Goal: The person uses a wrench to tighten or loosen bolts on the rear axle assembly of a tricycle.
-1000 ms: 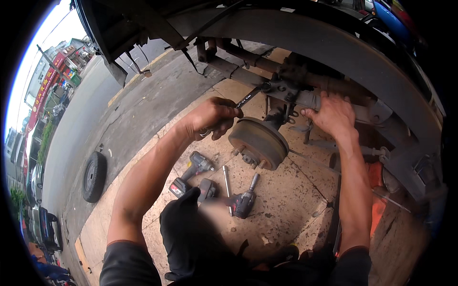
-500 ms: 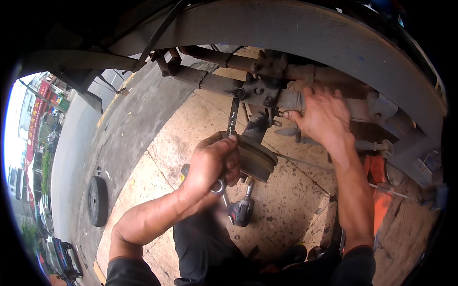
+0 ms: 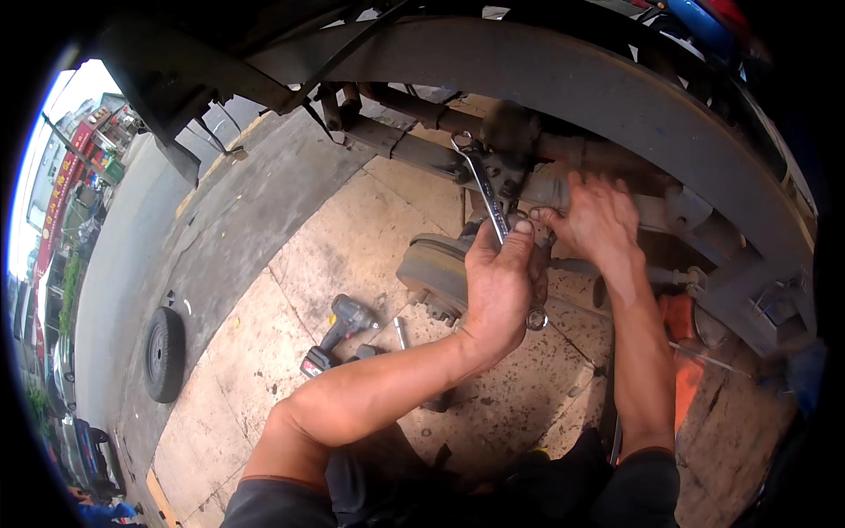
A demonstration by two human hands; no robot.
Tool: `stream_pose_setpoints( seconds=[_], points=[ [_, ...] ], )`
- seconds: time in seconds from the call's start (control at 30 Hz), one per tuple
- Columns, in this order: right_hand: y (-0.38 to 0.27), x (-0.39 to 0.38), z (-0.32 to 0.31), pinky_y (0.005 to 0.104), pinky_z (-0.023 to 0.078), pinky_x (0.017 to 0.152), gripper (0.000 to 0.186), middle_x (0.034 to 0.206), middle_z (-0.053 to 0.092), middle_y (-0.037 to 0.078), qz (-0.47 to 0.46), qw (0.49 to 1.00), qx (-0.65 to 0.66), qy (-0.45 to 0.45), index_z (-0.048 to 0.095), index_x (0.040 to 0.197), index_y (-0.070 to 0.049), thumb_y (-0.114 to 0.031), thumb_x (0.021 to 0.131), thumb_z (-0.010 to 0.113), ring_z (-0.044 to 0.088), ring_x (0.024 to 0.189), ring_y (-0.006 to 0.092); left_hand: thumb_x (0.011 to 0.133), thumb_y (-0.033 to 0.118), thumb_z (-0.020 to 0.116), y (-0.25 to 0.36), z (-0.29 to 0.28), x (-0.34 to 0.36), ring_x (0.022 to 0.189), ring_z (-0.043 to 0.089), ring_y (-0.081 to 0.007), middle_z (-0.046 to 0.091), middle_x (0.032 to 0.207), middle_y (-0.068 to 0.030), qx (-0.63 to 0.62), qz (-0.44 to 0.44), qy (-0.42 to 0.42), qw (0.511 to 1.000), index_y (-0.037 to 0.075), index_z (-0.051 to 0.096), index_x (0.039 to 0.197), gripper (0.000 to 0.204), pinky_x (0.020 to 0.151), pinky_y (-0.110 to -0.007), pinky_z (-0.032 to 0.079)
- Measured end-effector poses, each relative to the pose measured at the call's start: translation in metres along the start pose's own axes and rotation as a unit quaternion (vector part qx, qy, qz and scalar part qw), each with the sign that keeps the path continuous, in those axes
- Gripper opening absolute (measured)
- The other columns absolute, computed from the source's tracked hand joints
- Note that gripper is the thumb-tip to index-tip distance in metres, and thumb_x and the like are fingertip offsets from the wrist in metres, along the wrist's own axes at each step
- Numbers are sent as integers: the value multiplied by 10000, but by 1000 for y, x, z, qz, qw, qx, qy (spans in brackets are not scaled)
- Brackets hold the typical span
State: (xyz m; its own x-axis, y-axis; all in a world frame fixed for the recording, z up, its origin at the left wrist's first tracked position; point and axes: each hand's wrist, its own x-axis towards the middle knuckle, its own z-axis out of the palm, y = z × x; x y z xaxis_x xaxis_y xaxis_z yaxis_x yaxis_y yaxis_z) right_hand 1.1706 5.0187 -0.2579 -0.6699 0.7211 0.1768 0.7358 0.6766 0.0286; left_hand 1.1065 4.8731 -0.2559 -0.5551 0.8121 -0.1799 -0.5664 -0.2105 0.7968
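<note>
My left hand (image 3: 503, 286) is closed round a shiny ring wrench (image 3: 486, 187). One ring end stands up beyond the thumb, in front of the dark bolted clamp plate (image 3: 510, 183); the other pokes out below the fist. Whether the upper ring touches a bolt I cannot tell. My right hand (image 3: 603, 220) lies over the leaf spring (image 3: 414, 151), fingers stretched out and thumb pointing left toward the clamp. Just left of my left hand is a round, rusty wheel hub drum (image 3: 433, 268).
A curved grey chassis beam (image 3: 528, 57) arches overhead. On the tiles lies a cordless impact wrench (image 3: 339, 330); a second dark tool is mostly hidden under my left forearm. A loose tyre (image 3: 165, 355) is at the left, and an orange object (image 3: 679, 370) stands beside my right forearm.
My left hand has moved right and up with the wrench, whose upper ring has swung away from the left bolt of the clamp. The view has shifted; my right hand stays on the spring.
</note>
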Motion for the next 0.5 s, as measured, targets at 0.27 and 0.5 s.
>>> stream_pose_setpoints(
  seconds=[0.27, 0.5],
  points=[
    [2, -1, 6, 470, 375, 1033, 704, 1112, 646, 213, -22, 999, 23, 39, 570, 1213, 4, -551, 791, 665, 577, 1116, 335, 945, 371, 610, 108, -152, 4, 692, 599, -153, 616, 783, -73, 305, -129, -191, 924, -15, 626, 1057, 403, 620, -292, 520],
    [-1, -2, 3, 483, 366, 1045, 723, 1131, 646, 201, -20, 999, 11, 22, 567, 1228, -2, -568, 788, 660, 563, 1140, 326, 938, 436, 595, 143, -176, 41, 672, 597, -279, 619, 703, -101, 712, 156, -58, 682, 0, 637, 945, 438, 628, -389, 453]
  ],
)
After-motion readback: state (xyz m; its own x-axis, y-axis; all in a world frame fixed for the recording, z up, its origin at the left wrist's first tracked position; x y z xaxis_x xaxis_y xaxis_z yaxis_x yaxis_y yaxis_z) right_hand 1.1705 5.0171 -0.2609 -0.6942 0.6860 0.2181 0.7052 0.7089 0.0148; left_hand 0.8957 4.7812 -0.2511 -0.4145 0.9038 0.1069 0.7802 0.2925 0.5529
